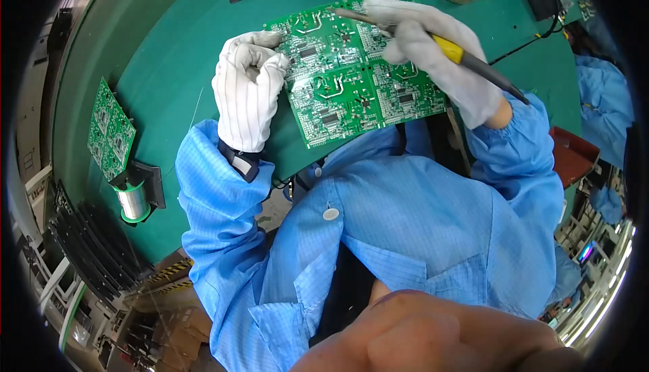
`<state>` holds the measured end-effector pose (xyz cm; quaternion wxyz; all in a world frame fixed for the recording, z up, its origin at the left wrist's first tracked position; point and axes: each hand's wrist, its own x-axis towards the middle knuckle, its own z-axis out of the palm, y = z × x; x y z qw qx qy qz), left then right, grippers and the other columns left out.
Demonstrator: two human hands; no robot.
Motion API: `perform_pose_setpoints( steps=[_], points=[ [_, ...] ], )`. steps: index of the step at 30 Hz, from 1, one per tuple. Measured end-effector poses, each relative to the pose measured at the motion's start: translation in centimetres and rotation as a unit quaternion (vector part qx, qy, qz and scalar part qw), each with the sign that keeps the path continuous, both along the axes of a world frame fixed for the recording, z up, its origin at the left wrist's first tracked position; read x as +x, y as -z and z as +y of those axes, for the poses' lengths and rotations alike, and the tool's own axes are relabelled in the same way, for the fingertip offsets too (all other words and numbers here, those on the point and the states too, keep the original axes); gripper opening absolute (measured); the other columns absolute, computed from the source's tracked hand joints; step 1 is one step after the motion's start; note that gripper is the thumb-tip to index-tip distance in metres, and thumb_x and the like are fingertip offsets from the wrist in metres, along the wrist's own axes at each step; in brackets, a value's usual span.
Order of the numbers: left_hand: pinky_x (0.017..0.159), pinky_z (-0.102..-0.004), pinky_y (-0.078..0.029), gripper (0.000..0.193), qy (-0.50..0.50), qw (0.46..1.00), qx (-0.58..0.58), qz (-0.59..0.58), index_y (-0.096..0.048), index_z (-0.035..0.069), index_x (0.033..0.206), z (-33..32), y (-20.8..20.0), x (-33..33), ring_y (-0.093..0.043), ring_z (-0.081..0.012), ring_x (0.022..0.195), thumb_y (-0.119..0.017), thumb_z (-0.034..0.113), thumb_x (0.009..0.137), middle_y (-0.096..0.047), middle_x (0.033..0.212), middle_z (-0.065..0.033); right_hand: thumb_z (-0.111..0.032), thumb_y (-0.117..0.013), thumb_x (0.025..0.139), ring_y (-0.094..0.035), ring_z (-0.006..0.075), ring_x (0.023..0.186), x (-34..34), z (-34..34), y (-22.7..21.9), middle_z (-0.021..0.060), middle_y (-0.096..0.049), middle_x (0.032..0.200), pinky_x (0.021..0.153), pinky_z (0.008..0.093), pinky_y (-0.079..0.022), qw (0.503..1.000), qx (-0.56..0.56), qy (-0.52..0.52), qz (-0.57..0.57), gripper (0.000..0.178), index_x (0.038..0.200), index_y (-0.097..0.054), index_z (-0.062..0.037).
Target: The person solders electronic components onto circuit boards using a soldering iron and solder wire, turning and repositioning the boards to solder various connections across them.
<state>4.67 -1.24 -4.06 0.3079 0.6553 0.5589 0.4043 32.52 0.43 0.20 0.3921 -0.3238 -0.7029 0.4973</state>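
Your right hand (436, 69) closes round the soldering iron (449, 50); your left hand (249, 91) curls at the circuit-board panel's (348, 78) left edge, hold unclear. Panel lies near desk's (159, 95) front edge; bare room leftward.

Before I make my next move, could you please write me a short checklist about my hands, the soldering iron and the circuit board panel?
1. Gloves: ok, the left hand and the right hand both wear white ones.
2. Grip on the soldering iron: ok, the right hand holds it.
3. Iron's tip over the circuit board panel: ok, over its upper part; contact: cannot tell.
4. Left hand steadying the panel: cannot tell; its fingers are at the left edge.
5. Black wristband on the left wrist: ok.
6. Wire reel apart from the panel: ok, off to the left.
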Motion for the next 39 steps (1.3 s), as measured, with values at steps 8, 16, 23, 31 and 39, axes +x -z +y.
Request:
perform_pose_setpoints(
  steps=[8,16,23,31,39],
  points=[
    [0.071,-0.0229,-0.043,0.048,0.021,0.971,-0.136,-0.195,-0.062,-0.009,0.115,0.3,0.1,-1.6,-0.056,-0.0098,0.074,-0.061,0.03,0.088,-0.066,0.09,-0.0048,-0.038,-0.052,0.106,-0.065,0.0118,0.099,-1.3,0.2,1.0,0.0061,-0.071,0.107,0.091,0.0291,-0.053,0.99,-0.123,0.061,-0.018,0.048,0.139,-0.06,-0.0033],
    [0.071,-0.0239,-0.045,0.045,0.026,0.977,-0.126,-0.171,-0.066,-0.007,0.109,0.4,-0.1,-1.5,-0.059,-0.0102,0.075,-0.061,0.032,0.087,-0.067,0.09,-0.0055,-0.038,-0.05,0.107,-0.061,0.01,0.09,-0.7,0.4,0.6,0.0035,-0.066,0.099,0.086,0.0279,-0.051,0.99,-0.11,0.081,-0.028,0.048,0.138,-0.06,-0.0023],
    [0.075,-0.0269,-0.047,0.041,0.005,0.976,-0.141,-0.163,-0.066,-0.006,0.102,0.3,-0.6,-1.0,-0.062,-0.013,0.078,-0.061,0.032,0.087,-0.069,0.101,-0.0112,-0.024,-0.06,0.101,-0.063,0.0113,0.078,0.1,0.1,0.3,0.007,-0.07,0.108,0.073,0.0261,-0.054,0.993,-0.026,0.027,-0.108,0.03,0.12,-0.067,-0.0017],
    [0.081,-0.0292,-0.05,0.038,0.012,0.979,-0.132,-0.157,-0.066,-0.006,0.1,0.3,-0.4,-0.7,-0.063,-0.0144,0.08,-0.062,0.03,0.09,-0.068,0.108,-0.0133,-0.029,-0.058,0.102,-0.062,0.0107,0.065,-0.9,-0.2,0.6,0.0063,-0.074,0.097,0.061,0.0268,-0.053,0.99,-0.076,0.041,-0.11,0.03,0.114,-0.069,-0.0045],
    [0.081,-0.0291,-0.051,0.037,0.01,0.976,-0.138,-0.169,-0.066,-0.006,0.101,0.2,-0.4,-0.8,-0.064,-0.0146,0.082,-0.063,0.03,0.092,-0.068,0.11,-0.0137,-0.028,-0.058,0.101,-0.063,0.0113,0.066,-0.7,0.3,-0.4,0.006,-0.073,0.094,0.062,0.027,-0.054,0.989,-0.083,0.003,-0.121,0.029,0.116,-0.071,-0.0055]
  ],
)
